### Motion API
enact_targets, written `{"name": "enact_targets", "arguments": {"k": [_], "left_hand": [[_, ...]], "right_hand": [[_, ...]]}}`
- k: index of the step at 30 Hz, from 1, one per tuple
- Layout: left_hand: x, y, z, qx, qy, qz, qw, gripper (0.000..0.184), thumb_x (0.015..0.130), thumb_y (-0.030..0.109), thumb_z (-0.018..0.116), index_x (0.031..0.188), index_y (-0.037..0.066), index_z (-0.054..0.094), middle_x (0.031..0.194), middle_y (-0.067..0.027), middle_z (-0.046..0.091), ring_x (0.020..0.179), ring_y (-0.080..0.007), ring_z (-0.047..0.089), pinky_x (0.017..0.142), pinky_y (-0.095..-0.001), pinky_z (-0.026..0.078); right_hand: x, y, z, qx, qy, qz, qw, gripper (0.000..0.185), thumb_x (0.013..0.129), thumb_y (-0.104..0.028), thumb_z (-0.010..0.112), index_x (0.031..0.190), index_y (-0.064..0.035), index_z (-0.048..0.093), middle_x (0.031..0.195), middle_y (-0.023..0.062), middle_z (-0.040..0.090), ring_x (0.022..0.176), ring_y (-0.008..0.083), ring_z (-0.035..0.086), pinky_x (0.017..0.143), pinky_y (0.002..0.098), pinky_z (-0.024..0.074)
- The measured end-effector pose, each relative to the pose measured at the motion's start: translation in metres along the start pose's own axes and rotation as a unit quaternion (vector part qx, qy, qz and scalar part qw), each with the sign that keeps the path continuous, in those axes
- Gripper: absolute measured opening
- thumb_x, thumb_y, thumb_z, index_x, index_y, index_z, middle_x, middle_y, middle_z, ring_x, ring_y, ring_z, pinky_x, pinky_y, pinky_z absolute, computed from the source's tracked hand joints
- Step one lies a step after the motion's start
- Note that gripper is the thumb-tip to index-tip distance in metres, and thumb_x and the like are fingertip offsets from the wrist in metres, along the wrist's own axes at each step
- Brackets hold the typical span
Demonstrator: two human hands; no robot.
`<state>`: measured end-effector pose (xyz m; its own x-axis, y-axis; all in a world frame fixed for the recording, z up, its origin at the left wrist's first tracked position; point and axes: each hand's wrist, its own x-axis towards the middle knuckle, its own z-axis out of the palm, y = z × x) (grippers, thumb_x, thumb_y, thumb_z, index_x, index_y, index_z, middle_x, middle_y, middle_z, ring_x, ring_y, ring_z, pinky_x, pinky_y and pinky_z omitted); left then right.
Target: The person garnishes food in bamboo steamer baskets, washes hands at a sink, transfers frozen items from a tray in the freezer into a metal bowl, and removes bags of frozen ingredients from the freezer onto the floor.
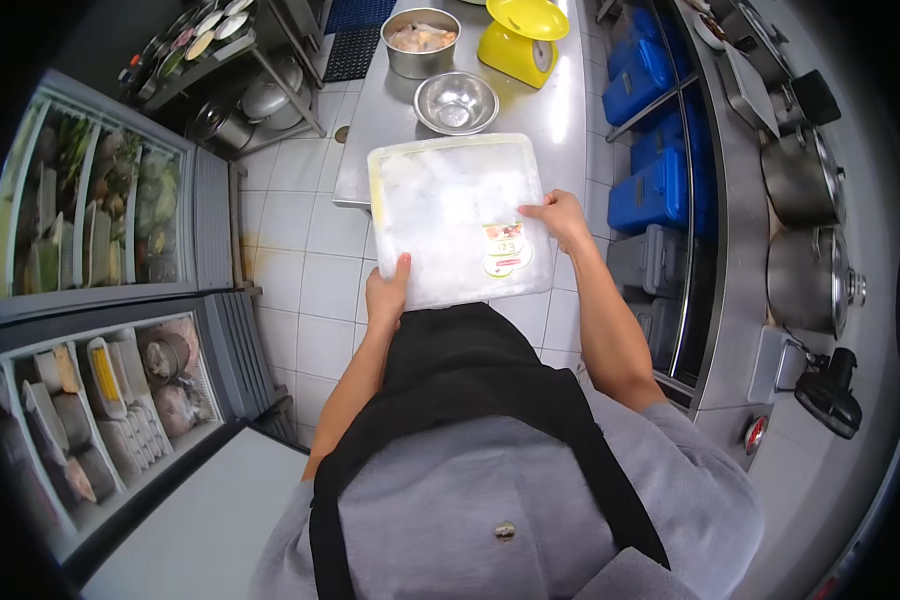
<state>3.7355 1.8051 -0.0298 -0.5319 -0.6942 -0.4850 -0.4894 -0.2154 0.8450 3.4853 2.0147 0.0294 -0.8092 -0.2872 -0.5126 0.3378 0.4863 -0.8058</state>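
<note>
A frosted, lidded plastic food container [440, 215] with a label is held level in front of my black apron, its far edge over the near end of the steel table. My left hand [388, 295] grips its near left side, thumb on top. On the right edge, my right hand [562, 218] holds it the same way; the fingers underneath are hidden. The frosty lid hides the contents. Just past the container stands a shiny metal bowl [456, 103]. Behind that are a steel pot [420, 62] with pieces of food in it and a yellow kitchen scale [518, 58].
To my left, a fridge [100, 200] with glass doors shows vegetables above and packed food below. Blue bins [648, 190] sit under the right counter [735, 250], which carries large pots [805, 280]. A metal rack [260, 65] stands at the back left.
</note>
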Motion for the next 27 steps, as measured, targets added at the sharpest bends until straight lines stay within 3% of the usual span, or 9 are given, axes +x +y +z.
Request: {"name": "enact_targets", "arguments": {"k": [3,6,8,10,13,15,18,21,27], "left_hand": [[-0.003,0.002,-0.003,0.017,0.0,-0.006,1.0,0.065,0.089,0.044,0.07,0.112,-0.016,0.059,0.104,-0.0236,0.068,0.092,-0.0276,0.067,0.081,-0.0359,0.052],[-0.003,0.008,-0.005,0.022,-0.009,-0.002,1.0,0.065,0.089,0.044,0.069,0.114,-0.015,0.059,0.106,-0.0231,0.068,0.094,-0.0274,0.067,0.081,-0.0362,0.052],[-0.006,0.006,-0.007,0.019,-0.015,-0.008,1.0,0.065,0.089,0.044,0.069,0.116,-0.014,0.059,0.107,-0.0224,0.068,0.095,-0.027,0.066,0.081,-0.0362,0.052],[0.001,0.0,-0.01,0.019,-0.027,-0.004,0.999,0.062,0.09,0.041,0.069,0.121,-0.012,0.059,0.109,-0.0202,0.068,0.096,-0.0261,0.066,0.083,-0.0356,0.052],[0.008,-0.011,-0.011,-0.006,-0.042,0.021,0.999,0.058,0.092,0.035,0.067,0.127,-0.01,0.056,0.117,-0.0204,0.066,0.105,-0.0265,0.064,0.09,-0.0352,0.05],[0.017,-0.025,-0.012,0.0,-0.033,0.032,0.999,0.059,0.09,0.036,0.069,0.124,-0.012,0.058,0.112,-0.0208,0.068,0.101,-0.0279,0.066,0.088,-0.0363,0.051],[0.005,-0.007,-0.013,-0.005,-0.046,0.036,0.998,0.063,0.09,0.04,0.069,0.12,-0.014,0.059,0.109,-0.0209,0.068,0.095,-0.0264,0.067,0.08,-0.0366,0.053],[0.011,-0.012,-0.013,0.01,-0.028,0.03,0.999,0.063,0.09,0.039,0.069,0.119,-0.015,0.058,0.108,-0.0218,0.068,0.094,-0.0269,0.067,0.08,-0.037,0.053],[0.01,-0.013,-0.009,0.022,-0.015,0.016,1.0,0.061,0.087,0.04,0.072,0.113,-0.014,0.061,0.104,-0.0229,0.069,0.093,-0.0282,0.068,0.081,-0.0362,0.053]], "right_hand": [[0.01,-0.002,-0.01,-0.045,0.013,-0.027,0.999,0.028,0.073,-0.009,0.084,0.08,-0.0041,0.057,0.079,0.0116,0.065,0.067,0.0184,0.064,0.058,0.0326,0.051],[0.053,-0.005,-0.016,-0.175,-0.035,-0.026,0.984,0.03,0.073,-0.012,0.085,0.086,0.0017,0.062,0.084,0.0133,0.067,0.072,0.0182,0.065,0.065,0.033,0.0535],[0.091,-0.005,-0.002,-0.134,0.023,-0.171,0.976,0.04,0.071,-0.017,0.086,0.095,0.006,0.065,0.091,0.0136,0.069,0.078,0.0195,0.066,0.071,0.0327,0.0542],[0.102,-0.03,0.007,-0.163,0.048,-0.141,0.975,0.049,0.069,-0.023,0.088,0.103,0.0046,0.067,0.096,0.0125,0.071,0.084,0.0213,0.067,0.076,0.0332,0.0541],[0.15,-0.029,0.019,-0.247,0.1,-0.137,0.954,0.062,0.055,-0.044,0.094,0.093,-0.0038,0.066,0.097,0.0155,0.07,0.088,0.0271,0.067,0.081,0.0382,0.0539],[0.131,-0.053,0.018,-0.228,0.05,-0.1,0.967,0.076,0.049,-0.048,0.096,0.097,0.0012,0.063,0.105,0.0205,0.068,0.097,0.031,0.065,0.087,0.0395,0.0523],[0.133,-0.061,0.018,-0.141,-0.021,-0.031,0.989,0.066,0.055,-0.03,0.097,0.092,0.0142,0.064,0.093,0.0218,0.068,0.079,0.0296,0.066,0.069,0.0411,0.0526],[0.137,-0.054,0.023,-0.115,0.0,-0.082,0.99,0.058,0.058,-0.022,0.096,0.085,0.0174,0.064,0.085,0.0195,0.067,0.071,0.0276,0.063,0.062,0.0414,0.0502],[0.122,-0.068,0.023,-0.307,0.074,-0.175,0.933,0.068,0.053,-0.037,0.095,0.089,0.0136,0.067,0.094,0.0276,0.07,0.082,0.0323,0.07,0.074,0.0391,0.0545]]}}
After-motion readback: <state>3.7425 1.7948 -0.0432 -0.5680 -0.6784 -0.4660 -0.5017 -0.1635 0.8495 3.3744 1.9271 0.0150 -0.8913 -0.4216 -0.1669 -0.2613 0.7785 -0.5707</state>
